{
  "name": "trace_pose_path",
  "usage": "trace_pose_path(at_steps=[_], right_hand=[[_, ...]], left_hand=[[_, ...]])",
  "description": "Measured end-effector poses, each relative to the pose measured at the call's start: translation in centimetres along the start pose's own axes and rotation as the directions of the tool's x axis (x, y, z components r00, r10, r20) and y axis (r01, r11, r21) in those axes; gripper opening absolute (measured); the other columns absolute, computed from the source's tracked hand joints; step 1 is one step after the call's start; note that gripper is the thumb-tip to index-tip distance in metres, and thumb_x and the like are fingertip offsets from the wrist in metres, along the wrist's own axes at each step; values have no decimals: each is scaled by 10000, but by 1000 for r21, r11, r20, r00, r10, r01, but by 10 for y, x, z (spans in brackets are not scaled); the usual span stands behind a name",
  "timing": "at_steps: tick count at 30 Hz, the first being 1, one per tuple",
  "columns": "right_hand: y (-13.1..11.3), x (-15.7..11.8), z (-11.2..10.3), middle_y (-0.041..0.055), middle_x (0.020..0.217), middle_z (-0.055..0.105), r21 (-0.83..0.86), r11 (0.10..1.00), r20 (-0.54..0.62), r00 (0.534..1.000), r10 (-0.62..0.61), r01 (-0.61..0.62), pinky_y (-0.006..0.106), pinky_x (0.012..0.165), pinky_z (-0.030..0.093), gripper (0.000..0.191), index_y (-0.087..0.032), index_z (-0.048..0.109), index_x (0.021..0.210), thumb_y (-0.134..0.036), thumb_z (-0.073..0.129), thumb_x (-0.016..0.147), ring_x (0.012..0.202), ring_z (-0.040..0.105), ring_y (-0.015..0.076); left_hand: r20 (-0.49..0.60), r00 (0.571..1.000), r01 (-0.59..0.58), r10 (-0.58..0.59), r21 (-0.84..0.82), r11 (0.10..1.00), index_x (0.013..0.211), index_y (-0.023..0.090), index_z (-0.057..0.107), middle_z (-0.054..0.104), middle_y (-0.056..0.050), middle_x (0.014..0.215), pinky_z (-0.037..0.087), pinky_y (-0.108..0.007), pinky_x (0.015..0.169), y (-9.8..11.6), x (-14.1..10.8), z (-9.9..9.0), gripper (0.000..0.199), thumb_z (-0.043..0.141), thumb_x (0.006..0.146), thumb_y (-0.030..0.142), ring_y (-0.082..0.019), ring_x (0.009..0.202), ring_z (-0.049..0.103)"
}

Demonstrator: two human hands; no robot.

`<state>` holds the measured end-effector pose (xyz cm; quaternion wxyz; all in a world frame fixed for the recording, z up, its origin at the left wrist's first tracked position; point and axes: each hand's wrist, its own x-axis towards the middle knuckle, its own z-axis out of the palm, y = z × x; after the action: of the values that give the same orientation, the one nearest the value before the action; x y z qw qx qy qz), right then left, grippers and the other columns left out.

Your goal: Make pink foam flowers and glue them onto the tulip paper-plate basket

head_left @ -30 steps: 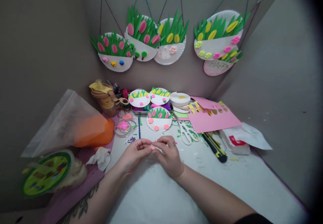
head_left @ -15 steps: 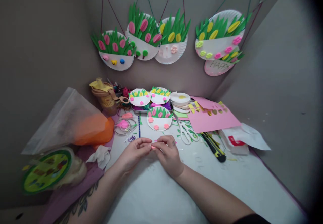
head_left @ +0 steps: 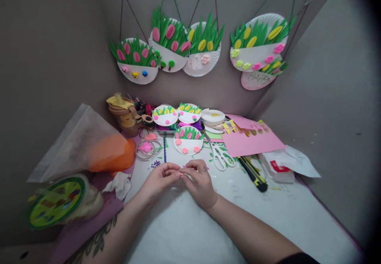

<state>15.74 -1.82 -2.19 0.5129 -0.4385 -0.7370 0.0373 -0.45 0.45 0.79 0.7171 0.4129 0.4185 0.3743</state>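
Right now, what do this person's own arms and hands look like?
The left hand and right hand are ungloved. A dark, leafy tattoo marks the left forearm. A tiny dark mark on the right hand is too small to make out. A black sleeve shows on the right arm.

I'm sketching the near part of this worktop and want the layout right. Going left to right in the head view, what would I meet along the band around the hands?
Green-rimmed tub, crumpled white tissue, left hand, right hand, black-and-yellow tool.
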Motion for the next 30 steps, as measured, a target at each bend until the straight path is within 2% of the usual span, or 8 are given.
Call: trace_pose_path(at_steps=[10, 13, 16, 18, 21, 23, 26, 30], right_hand=[[1, 0, 2, 57, 928, 544, -3, 999, 25, 999, -35, 35, 377, 769, 473, 134, -227, 653, 899, -159, 548, 852, 870, 518, 195], [6, 5, -2, 67, 928, 527, -31, 999, -95, 995, 40, -43, 396, 800, 472, 111, -213, 625, 895, -167, 528, 863, 897, 528, 207], [11, 9, -6, 72, 939, 511, -20, 993, -199, 973, 113, -120, 409, 827, 468, 118, -202, 609, 927, -177, 502, 884, 921, 531, 212], [12, 9, -6, 71, 945, 513, -2, 995, -145, 985, 97, -98, 402, 826, 472, 132, -203, 620, 960, -186, 512, 887, 924, 529, 208], [8, 5, -2, 71, 945, 511, 18, 997, -65, 995, 73, -72, 392, 811, 480, 153, -210, 647, 975, -200, 521, 888, 921, 526, 207], [5, 3, 1, 69, 940, 509, 24, 998, -53, 996, 66, -64, 389, 799, 484, 168, -215, 659, 979, -202, 518, 890, 914, 523, 204], [2, 2, 3, 71, 960, 522, 24, 999, -35, 999, 24, -24, 380, 784, 486, 203, -226, 663, 1027, -179, 531, 880, 912, 513, 200], [0, 2, 4, 76, 1042, 544, 18, 999, -1, 999, -43, 43, 389, 793, 481, 314, -266, 636, 1124, -125, 535, 862, 947, 505, 207]], left_hand=[[-15, 1000, 22, -22, -15, 1000, 847, 128, 659, 685, -49, 724, 421, -238, 649, 0, 0, 1, 353, 824, 581, 291, -130, 645, 607], [-67, 998, 10, -12, -29, 1000, 804, 134, 656, 675, -35, 686, 426, -236, 629, 1, 1, 1, 310, 824, 580, 268, -118, 604, 598], [-77, 996, 44, -54, -118, 992, 850, 137, 662, 690, -68, 828, 452, -244, 652, 4, 0, 1, 253, 782, 640, 213, -126, 664, 617], [-32, 994, 94, -104, -232, 968, 891, 133, 673, 669, -72, 907, 466, -239, 672, 5, -1, 2, 222, 731, 678, 150, -116, 699, 609], [54, 989, 150, -140, -364, 919, 900, 111, 690, 605, -41, 793, 447, -205, 622, 3, -2, 5, 171, 663, 738, 158, -83, 641, 544], [80, 989, 143, -122, -349, 926, 869, 104, 695, 551, -20, 703, 410, -192, 573, -1, -3, 7, 158, 659, 767, 218, -77, 601, 493], [96, 991, 111, -90, -247, 963, 713, 105, 667, 489, 5, 613, 352, -200, 529, -6, -3, 9, 185, 711, 733, 283, -76, 557, 427], [72, 996, 66, -49, -243, 968, 646, 108, 629, 464, 15, 591, 316, -202, 525, -11, 0, 7, 261, 751, 687, 336, -72, 546, 386]])
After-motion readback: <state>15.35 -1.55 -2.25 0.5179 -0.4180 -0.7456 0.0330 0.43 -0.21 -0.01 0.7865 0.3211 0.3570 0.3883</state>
